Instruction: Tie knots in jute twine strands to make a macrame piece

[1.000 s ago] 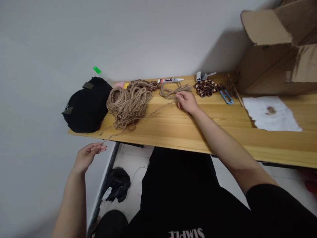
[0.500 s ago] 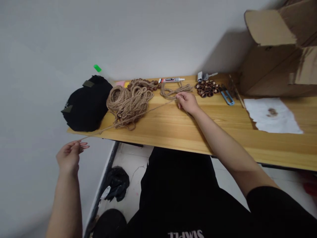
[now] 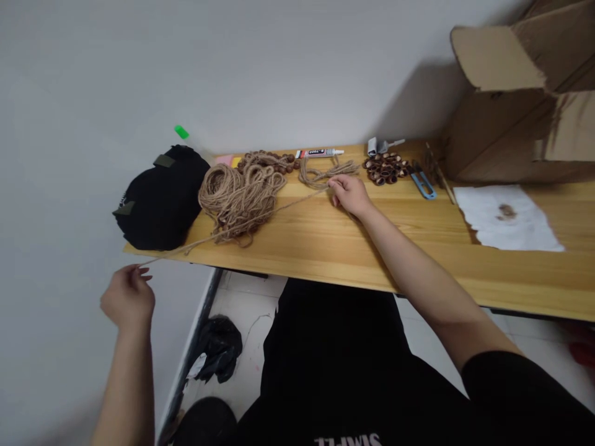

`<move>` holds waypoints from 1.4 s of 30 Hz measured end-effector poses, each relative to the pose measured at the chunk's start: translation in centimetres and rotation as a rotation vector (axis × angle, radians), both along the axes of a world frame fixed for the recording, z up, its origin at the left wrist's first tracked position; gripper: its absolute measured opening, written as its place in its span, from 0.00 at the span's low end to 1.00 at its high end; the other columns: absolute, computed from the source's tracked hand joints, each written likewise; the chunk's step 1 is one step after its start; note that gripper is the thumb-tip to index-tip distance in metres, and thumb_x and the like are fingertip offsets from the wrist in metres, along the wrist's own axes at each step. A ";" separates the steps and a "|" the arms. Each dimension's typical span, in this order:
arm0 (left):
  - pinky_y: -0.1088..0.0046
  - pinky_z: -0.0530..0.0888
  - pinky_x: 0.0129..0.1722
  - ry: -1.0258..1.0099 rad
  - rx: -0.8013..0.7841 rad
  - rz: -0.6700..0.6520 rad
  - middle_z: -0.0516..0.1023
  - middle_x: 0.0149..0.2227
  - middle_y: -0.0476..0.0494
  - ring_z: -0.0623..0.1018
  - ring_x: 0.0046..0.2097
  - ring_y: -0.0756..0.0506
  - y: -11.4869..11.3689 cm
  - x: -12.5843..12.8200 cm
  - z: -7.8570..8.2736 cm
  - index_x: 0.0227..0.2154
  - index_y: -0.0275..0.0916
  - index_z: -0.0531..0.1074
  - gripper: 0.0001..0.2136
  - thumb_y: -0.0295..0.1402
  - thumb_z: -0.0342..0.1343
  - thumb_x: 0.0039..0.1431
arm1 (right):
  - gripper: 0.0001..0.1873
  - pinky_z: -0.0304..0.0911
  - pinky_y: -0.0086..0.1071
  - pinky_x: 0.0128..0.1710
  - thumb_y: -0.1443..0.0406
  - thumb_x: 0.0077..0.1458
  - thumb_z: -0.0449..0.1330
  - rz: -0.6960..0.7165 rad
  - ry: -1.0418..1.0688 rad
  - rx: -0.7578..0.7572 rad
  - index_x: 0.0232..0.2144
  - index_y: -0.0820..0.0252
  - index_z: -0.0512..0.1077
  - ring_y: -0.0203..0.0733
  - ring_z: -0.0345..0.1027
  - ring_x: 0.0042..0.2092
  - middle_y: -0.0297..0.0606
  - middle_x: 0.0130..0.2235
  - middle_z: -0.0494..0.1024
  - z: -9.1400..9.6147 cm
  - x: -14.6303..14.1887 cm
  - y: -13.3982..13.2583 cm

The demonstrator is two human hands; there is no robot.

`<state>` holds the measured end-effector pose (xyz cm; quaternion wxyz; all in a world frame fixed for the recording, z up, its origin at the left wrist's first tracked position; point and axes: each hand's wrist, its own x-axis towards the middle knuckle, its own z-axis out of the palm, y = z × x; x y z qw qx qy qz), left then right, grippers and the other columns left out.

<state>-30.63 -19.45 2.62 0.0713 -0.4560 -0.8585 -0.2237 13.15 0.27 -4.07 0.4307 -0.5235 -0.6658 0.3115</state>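
A length of brown twine [image 3: 297, 201] stretches between my two hands, low over the table. My left hand [image 3: 129, 296] pinches one end of it, out past the table's front left edge. Farther right, my right hand [image 3: 349, 193] is closed on the twine above the tabletop, and a loose part trails below that wrist. Behind the stretched strand lies a big tangled heap of twine [image 3: 246, 198]. A smaller looped bundle of twine [image 3: 320, 173] rests just beyond my right hand. Brown round beads [image 3: 290, 162] lie against the back of the heap.
A black cap-like cloth item [image 3: 162, 201] sits at the left end. Along the back are a glue tube [image 3: 318, 153], brown shell-like pieces [image 3: 387, 168] and blue thread snips [image 3: 423, 184]. To the right lie a stained white paper [image 3: 530, 226] and an open cardboard box [image 3: 502, 136].
My left hand has turned slightly and shifted a little left, its fingers curling in more. My right hand stays nearly where it was, with the twine still stretched between them.
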 end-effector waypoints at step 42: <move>0.72 0.45 0.25 0.485 -0.122 0.004 0.52 0.22 0.48 0.59 0.28 0.46 -1.0 -0.1 -1.4 0.23 0.36 0.69 0.09 0.32 0.46 0.53 | 0.16 0.60 0.28 0.28 0.59 0.55 0.50 0.024 -0.004 0.017 0.30 0.64 0.72 0.37 0.66 0.22 0.31 0.14 0.68 -0.1 0.1 0.1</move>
